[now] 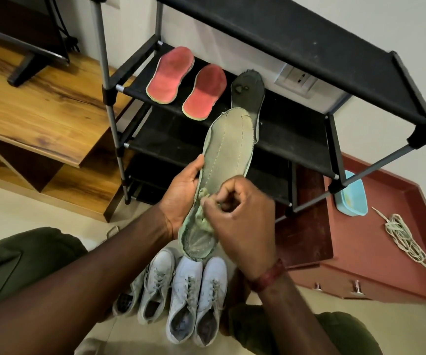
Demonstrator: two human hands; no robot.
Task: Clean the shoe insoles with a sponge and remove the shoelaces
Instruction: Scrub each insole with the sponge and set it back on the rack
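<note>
Nearest, four pale shoes (181, 290) are sitting side by side on the floor between the person's knees, with laces threaded. Just above them, the left hand (181, 193) is gripping the grey-green insole (227, 144) by its edge, thumb curled over the front. The right hand (240, 216), fingers curled, is pinching a small greenish sponge (203, 219) against the insole's heel end. Behind, two red insoles (169, 75) and a dark insole (249, 90) are resting on a shelf of the black rack (296, 139). Farther right, loose shoelaces (404, 234) are lying bundled on the red cabinet (376, 265), near a blue tub (350, 198).
</note>
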